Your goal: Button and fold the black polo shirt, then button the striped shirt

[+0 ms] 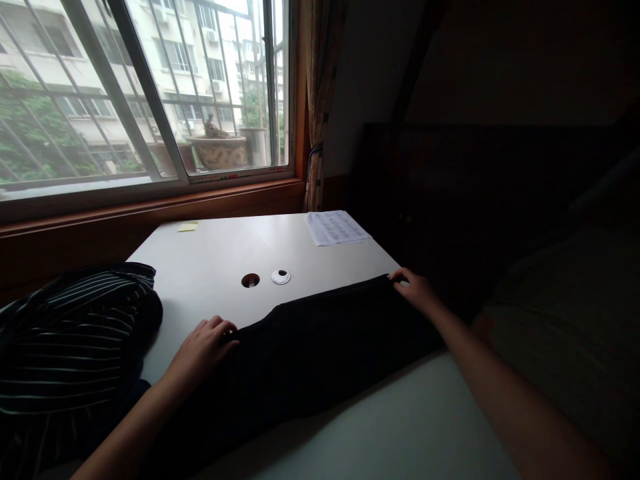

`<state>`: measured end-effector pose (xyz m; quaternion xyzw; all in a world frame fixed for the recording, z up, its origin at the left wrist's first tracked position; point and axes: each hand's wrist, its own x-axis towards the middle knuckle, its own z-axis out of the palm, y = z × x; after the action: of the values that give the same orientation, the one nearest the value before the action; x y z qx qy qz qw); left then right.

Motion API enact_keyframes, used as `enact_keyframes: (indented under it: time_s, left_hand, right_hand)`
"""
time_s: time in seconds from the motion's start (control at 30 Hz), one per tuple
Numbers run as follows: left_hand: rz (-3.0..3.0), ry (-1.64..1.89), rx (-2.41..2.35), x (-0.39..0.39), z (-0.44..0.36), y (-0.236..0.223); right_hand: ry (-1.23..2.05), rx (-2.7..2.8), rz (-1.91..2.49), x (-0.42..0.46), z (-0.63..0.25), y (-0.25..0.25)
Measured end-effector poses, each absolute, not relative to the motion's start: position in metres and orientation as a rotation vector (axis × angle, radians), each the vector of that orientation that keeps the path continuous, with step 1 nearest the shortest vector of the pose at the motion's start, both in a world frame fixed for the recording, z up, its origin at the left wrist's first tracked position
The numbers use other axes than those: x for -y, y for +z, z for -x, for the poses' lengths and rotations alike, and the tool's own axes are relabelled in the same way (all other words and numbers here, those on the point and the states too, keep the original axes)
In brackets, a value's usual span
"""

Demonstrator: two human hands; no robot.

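Observation:
Black trousers (330, 353) lie stretched across the white table (210, 257), folded lengthwise into a long strip with the legs toward the right. My left hand (207, 343) pinches their far edge left of the middle, thumb and fingers closed on the cloth. At the far right corner, my right hand (411, 288) grips the end of the legs between thumb and fingers. The lower left part of the trousers runs into shadow behind my left forearm, so its end is hard to make out.
Dark striped clothing (75, 340) is heaped at the table's left. Printed sheets (337, 228) lie at the far right edge, a yellow sticky note (188, 227) at the far left. A round cable hole (251, 281) and a loose round cover (281, 277) are near the middle.

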<state>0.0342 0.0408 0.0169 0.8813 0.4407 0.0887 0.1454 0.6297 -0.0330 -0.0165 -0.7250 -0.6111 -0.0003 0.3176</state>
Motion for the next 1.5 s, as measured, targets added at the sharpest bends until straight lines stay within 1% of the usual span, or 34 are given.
enact_keyframes:
  time_s: [0.13, 0.33, 0.57, 0.8, 1.03, 1.27, 1.43, 1.5]
  left_hand:
    - [-2.512, 0.293, -1.284, -0.041, -0.034, 0.017]
    - [-2.508, 0.380, -1.231, -0.042, -0.030, 0.015]
    - [-2.719, 0.452, -1.161, -0.034, -0.022, 0.004]
    - [-2.981, 0.329, -1.015, -0.031, -0.022, -0.003]
    - [-3.082, 0.168, -0.913, -0.030, -0.029, 0.003]
    - [-3.050, 0.097, -0.769, -0.027, -0.057, 0.023]
    - [-2.994, 0.180, -0.632, -0.026, -0.109, 0.035]
    - [-2.959, 0.214, -0.607, -0.028, -0.136, 0.035]
  right_hand:
    - [0.027, 1.461, 1.985, 0.011, -0.636, -0.022]
    - [0.097, 1.404, 2.097, -0.020, -0.639, -0.028]
    - [0.189, 1.364, 2.215, -0.021, -0.649, -0.029]
    - [0.218, 1.328, 2.247, -0.014, -0.646, -0.026]
    - [0.288, 1.210, 2.269, -0.004, -0.646, -0.017]
    - [0.573, 1.173, 2.200, 0.044, -0.655, 0.000]
    - [0.875, 1.225, 2.039, 0.080, -0.655, 0.005]
    - [0.924, 1.224, 1.960, 0.088, -0.653, 0.005]
